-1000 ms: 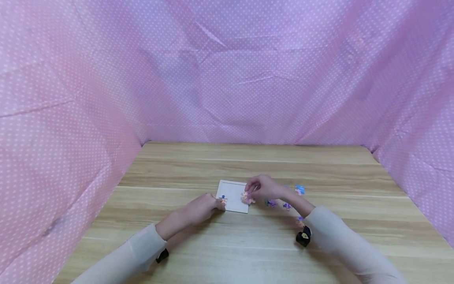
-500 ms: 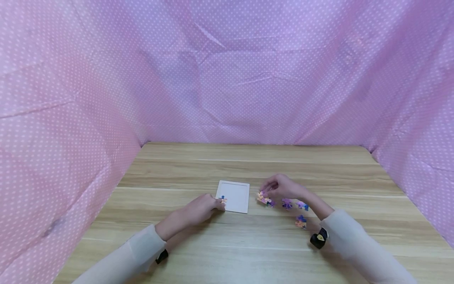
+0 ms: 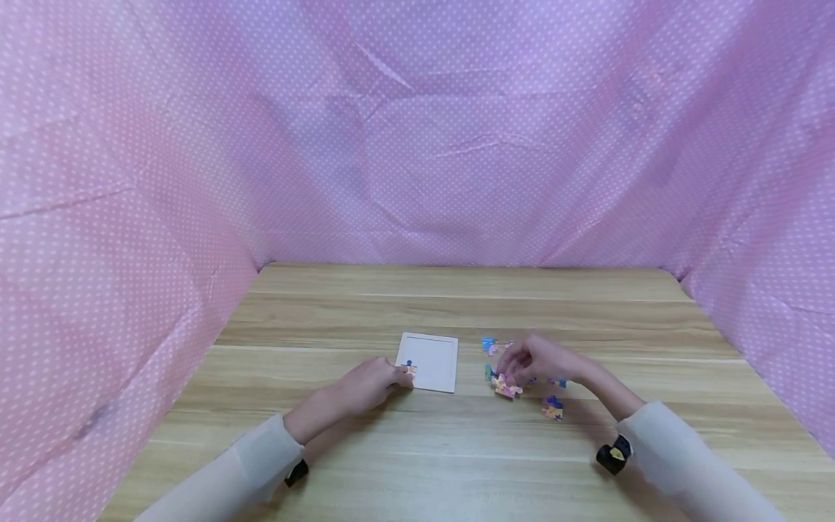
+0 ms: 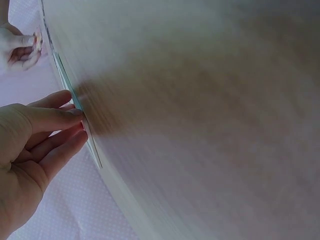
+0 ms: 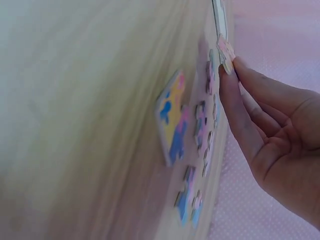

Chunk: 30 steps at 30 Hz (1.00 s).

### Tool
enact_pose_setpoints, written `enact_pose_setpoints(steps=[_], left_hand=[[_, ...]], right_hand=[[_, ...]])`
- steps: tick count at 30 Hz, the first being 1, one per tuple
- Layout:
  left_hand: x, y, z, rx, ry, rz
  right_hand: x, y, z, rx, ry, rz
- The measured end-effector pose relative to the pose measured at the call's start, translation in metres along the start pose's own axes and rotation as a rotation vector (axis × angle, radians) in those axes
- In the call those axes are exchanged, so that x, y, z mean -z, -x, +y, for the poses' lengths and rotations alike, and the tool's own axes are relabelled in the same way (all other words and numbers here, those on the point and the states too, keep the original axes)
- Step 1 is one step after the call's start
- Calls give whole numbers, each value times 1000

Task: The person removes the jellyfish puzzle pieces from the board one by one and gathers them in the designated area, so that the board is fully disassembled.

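In the head view my left hand (image 3: 368, 386) holds the near-left corner of a white, square puzzle tray (image 3: 435, 360), its thumb at the edge. A jigsaw piece (image 3: 409, 367) with blue and peach colours lies in the tray beside that thumb. My right hand (image 3: 540, 360) is to the right of the tray, pinching a pink and yellow jigsaw piece (image 3: 505, 387). The right wrist view shows this held piece (image 5: 226, 54) tilted between thumb and forefinger, off the table. From the left wrist, the tray (image 4: 75, 97) appears edge-on at my fingertips.
Several loose jigsaw pieces lie about the right hand, including an orange and blue one (image 3: 552, 408) nearer me and a light blue one (image 3: 488, 344) farther back. The hand partly hides others. A pink dotted cloth (image 3: 457, 145) surrounds the wooden table (image 3: 391, 464).
My right hand has moved right, away from the tray, with the pink and yellow jigsaw piece, uncovering the tray's right side and a light blue piece. My left hand has stayed in place.
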State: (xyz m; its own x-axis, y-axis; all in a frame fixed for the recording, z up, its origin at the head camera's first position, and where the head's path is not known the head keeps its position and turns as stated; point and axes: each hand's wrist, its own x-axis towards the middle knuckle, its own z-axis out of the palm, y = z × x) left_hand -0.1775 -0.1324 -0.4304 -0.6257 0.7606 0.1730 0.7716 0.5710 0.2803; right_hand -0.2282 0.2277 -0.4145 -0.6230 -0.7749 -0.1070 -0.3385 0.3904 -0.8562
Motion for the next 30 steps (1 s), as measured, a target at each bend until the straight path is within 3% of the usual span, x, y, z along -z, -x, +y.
enact_pose_setpoints(steps=[7, 15, 23, 30], left_hand=[[0, 1, -1, -5, -2, 20], [0, 1, -3, 5, 20, 19], [1, 1, -2, 23, 25, 5], [0, 1, -1, 1, 32, -3]], right_hand=[[-3, 10, 3, 28, -3, -33], [-7, 15, 4, -12, -9, -13], [-10, 15, 8, 13, 100, 7], [-10, 17, 8, 16, 100, 7]])
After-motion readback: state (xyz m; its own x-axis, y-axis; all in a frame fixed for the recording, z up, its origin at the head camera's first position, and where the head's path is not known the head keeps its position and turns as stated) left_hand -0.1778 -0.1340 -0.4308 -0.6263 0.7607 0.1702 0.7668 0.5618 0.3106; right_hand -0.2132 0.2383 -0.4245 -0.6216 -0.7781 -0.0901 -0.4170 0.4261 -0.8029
